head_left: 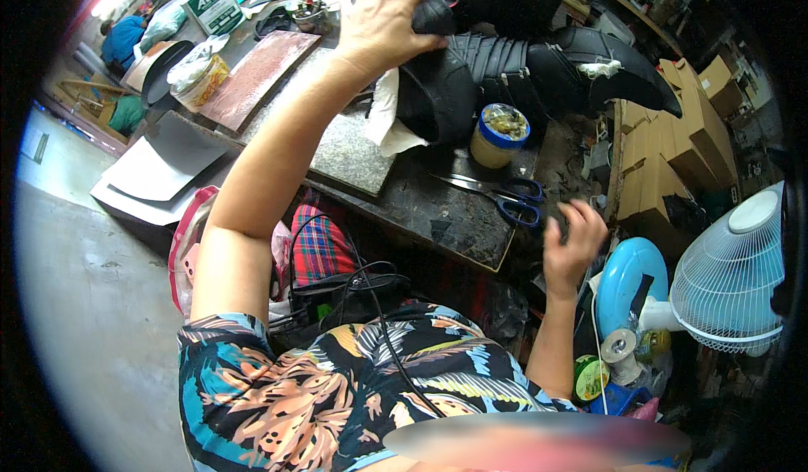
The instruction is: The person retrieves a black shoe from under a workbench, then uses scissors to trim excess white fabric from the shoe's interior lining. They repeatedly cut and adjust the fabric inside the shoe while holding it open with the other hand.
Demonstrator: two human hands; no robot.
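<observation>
My left hand (383, 30) is stretched out over the far side of the dark workbench (446, 224), fingers spread. Its thumb and forefinger lie against a black boot piece (431, 9). Just to the right, black leather boots (497, 68) with strapped, wrinkled shafts lie on their sides, and a white cloth (389, 118) hangs beside an open boot top. My right hand (575, 249) is raised off the bench's near right corner, its fingers loosely bent and apart, holding nothing. Nearest to it are scissors (509, 202) with blue handles. Behind them stands a blue-rimmed jar (501, 139) of yellowish contents.
Left on the bench are a reddish board (259, 76), a grey stone slab (349, 156), a plastic tub (198, 80), white sheets (164, 165) and a green-white can (215, 7). At right stand cardboard boxes (673, 152), a fan (728, 261) and a thread spool (620, 350).
</observation>
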